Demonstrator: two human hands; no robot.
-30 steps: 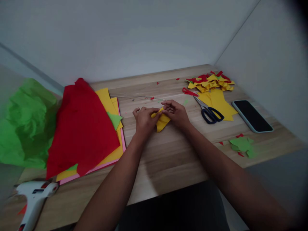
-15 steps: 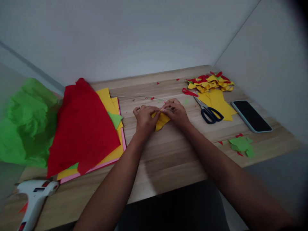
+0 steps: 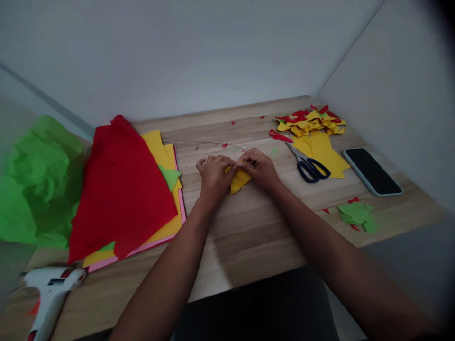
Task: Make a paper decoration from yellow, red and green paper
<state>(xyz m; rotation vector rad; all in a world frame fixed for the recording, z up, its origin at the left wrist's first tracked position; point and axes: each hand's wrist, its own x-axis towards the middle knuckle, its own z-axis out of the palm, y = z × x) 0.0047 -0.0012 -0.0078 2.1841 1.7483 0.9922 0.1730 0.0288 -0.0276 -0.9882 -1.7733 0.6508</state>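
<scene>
A small yellow paper piece [image 3: 239, 181] is pinched between both hands over the middle of the wooden table. My left hand [image 3: 215, 174] is closed on its upper left edge, thumb against fingertips. From the other side my right hand [image 3: 261, 166] pinches the same edge, its fingertips almost touching the left ones. The paper hangs down below the fingers, and its top edge is partly hidden by them. Thin wires [image 3: 199, 142] lie on the table just beyond my hands.
Left are a red sheet [image 3: 124, 194] over yellow and pink sheets, crumpled green paper [image 3: 42, 184] and a white glue gun [image 3: 53, 284]. Right are dark-handled scissors [image 3: 309, 168], yellow strips [image 3: 327, 154], a pile of cut paper [image 3: 309, 122], a phone [image 3: 372, 171] and green scraps [image 3: 357, 214].
The fingers of my right hand have curled in slightly at the paper's edge. My left hand and the yellow paper have hardly moved.
</scene>
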